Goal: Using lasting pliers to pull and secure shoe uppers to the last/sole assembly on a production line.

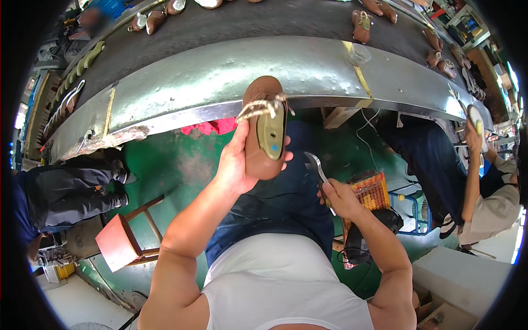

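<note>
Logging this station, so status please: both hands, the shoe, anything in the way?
Left hand gripping brown shoe, green form inside, cord across it. Right hand holding hooked metal tool, apart from shoe. Nothing visible between them.

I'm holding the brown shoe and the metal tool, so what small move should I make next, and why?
Probably bring your right hand inward, carrying the metal tool toward the brown shoe. Your left hand holds the shoe up with its green insert facing you, while the tool is apart from it, off to the right.
</note>
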`<act>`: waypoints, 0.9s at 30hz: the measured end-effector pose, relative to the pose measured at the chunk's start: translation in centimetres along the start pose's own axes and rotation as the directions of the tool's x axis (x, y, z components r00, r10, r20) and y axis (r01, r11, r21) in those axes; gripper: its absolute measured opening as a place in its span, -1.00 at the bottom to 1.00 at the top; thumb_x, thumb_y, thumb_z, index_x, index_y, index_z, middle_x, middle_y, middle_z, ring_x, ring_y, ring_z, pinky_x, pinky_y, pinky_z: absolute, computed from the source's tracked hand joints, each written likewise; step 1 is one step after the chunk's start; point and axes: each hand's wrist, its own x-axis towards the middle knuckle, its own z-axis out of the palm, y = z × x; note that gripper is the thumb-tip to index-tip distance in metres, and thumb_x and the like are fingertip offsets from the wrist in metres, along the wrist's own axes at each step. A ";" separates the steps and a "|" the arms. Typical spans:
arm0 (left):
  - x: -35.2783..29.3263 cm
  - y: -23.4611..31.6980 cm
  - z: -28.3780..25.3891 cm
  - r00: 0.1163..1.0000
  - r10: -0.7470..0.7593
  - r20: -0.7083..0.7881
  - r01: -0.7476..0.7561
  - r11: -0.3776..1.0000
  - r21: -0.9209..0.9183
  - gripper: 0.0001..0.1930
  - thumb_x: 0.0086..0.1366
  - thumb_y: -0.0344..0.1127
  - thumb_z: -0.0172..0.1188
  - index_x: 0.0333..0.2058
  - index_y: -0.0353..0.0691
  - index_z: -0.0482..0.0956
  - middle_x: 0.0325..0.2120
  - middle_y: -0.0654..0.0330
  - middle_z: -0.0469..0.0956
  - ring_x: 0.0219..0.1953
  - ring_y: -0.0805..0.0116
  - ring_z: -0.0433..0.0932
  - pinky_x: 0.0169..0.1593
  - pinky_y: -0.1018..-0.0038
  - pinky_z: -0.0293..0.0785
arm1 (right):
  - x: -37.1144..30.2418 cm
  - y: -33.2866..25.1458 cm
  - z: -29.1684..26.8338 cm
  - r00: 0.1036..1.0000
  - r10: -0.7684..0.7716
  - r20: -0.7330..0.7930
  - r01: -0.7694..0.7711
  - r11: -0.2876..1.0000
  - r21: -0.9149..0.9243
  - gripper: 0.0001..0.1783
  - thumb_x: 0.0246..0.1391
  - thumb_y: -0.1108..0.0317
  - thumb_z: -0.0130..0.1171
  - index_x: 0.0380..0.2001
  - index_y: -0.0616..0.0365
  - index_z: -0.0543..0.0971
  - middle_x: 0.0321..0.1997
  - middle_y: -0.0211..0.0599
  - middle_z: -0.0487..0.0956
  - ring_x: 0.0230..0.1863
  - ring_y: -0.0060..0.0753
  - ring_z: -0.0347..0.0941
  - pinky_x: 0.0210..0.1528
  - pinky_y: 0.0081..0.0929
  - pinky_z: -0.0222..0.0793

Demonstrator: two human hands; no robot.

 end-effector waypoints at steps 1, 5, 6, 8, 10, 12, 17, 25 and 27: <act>0.3 0.3 0.3 1.000 0.021 -0.011 -0.021 1.000 -0.013 -0.30 0.42 0.28 -0.22 0.24 -0.19 0.29 0.00 -0.13 0.51 -0.13 -0.03 0.61 -0.17 0.18 0.60 | 0.2 -0.4 0.0 1.000 -0.001 -0.003 0.001 1.000 -0.008 -0.53 0.38 0.05 -0.15 -0.31 0.26 0.52 -0.51 -0.25 0.59 -0.45 -0.41 0.52 -0.33 -0.43 0.41; 2.2 1.1 -0.3 0.997 0.046 -0.057 -0.051 0.994 -0.097 -0.34 0.44 0.27 -0.25 0.19 -0.17 0.34 -0.06 -0.11 0.54 -0.14 -0.05 0.62 -0.15 0.14 0.62 | 0.6 -1.7 -0.8 1.000 0.002 -0.026 -0.004 0.998 -0.056 -0.54 0.38 0.08 -0.14 -0.31 0.27 0.52 -0.52 -0.25 0.58 -0.45 -0.40 0.53 -0.34 -0.43 0.41; 3.0 1.4 -0.2 0.996 0.053 -0.065 -0.060 0.993 -0.104 -0.33 0.45 0.26 -0.28 0.18 -0.22 0.32 -0.09 -0.13 0.54 -0.13 -0.07 0.62 -0.15 0.12 0.63 | 0.7 -1.7 -1.1 0.999 -0.007 -0.034 0.005 0.998 -0.058 -0.54 0.38 0.08 -0.14 -0.31 0.27 0.52 -0.52 -0.25 0.58 -0.45 -0.40 0.53 -0.34 -0.43 0.41; 5.0 3.4 -0.6 0.998 0.068 0.002 -0.068 0.996 -0.059 -0.30 0.45 0.27 -0.30 0.21 -0.26 0.28 -0.04 -0.17 0.51 -0.11 -0.07 0.60 -0.12 0.13 0.63 | 0.7 -1.7 -1.7 0.995 -0.027 -0.096 0.027 1.000 -0.003 -0.58 0.38 0.12 -0.12 -0.31 0.28 0.52 -0.53 -0.25 0.58 -0.46 -0.41 0.53 -0.36 -0.43 0.42; 6.5 6.4 0.3 0.998 0.063 -0.020 -0.063 0.998 -0.024 -0.27 0.46 0.24 -0.33 0.21 -0.38 0.22 0.02 -0.25 0.45 -0.07 -0.14 0.58 -0.07 0.11 0.64 | 1.0 -1.6 -2.7 0.989 -0.070 -0.129 0.070 0.998 -0.001 -0.59 0.37 0.13 -0.11 -0.31 0.28 0.53 -0.53 -0.25 0.58 -0.47 -0.41 0.53 -0.37 -0.43 0.41; 7.0 7.9 1.4 0.918 0.315 -0.242 -0.265 0.939 0.219 -0.19 0.44 0.25 -0.21 0.29 -0.46 0.10 0.15 -0.22 0.36 0.19 -0.06 0.40 0.18 0.13 0.44 | 1.1 -2.3 -4.2 0.980 -0.111 -0.167 0.104 0.993 -0.046 -0.61 0.37 0.17 -0.10 -0.32 0.30 0.53 -0.54 -0.23 0.57 -0.48 -0.40 0.54 -0.38 -0.45 0.42; 5.8 5.2 -2.4 0.785 0.522 0.334 -0.308 -0.140 0.941 -0.01 0.10 0.01 0.40 0.31 -0.48 0.08 0.31 -0.32 0.11 0.40 -0.12 0.09 0.39 0.23 0.08 | 2.3 -5.4 -8.2 0.918 -0.234 -0.320 0.177 0.964 -0.198 -0.62 0.35 0.18 -0.07 -0.31 0.33 0.52 -0.54 -0.18 0.58 -0.48 -0.30 0.57 -0.35 -0.39 0.44; 11.3 9.5 -1.3 0.870 0.489 -0.066 -0.104 0.312 0.945 -0.47 0.16 -0.03 0.39 -0.11 -0.42 0.59 -0.30 0.08 0.65 -0.29 0.42 0.58 -0.15 0.42 0.50 | 5.3 -6.8 -7.8 0.959 -0.078 -0.273 0.079 0.997 -0.008 -0.56 0.32 0.06 0.01 -0.30 0.33 0.50 -0.48 -0.19 0.58 -0.43 -0.38 0.54 -0.30 -0.41 0.44; 13.2 10.9 -0.6 0.821 0.566 -0.075 -0.142 0.329 0.934 -0.43 0.15 0.02 0.39 -0.11 -0.44 0.62 -0.36 0.11 0.66 -0.31 0.45 0.56 -0.16 0.45 0.49 | 5.7 -5.8 -6.8 0.971 -0.037 -0.235 0.033 0.999 -0.021 -0.62 0.29 0.12 0.06 -0.18 0.31 0.50 -0.47 -0.27 0.55 -0.42 -0.44 0.49 -0.28 -0.42 0.44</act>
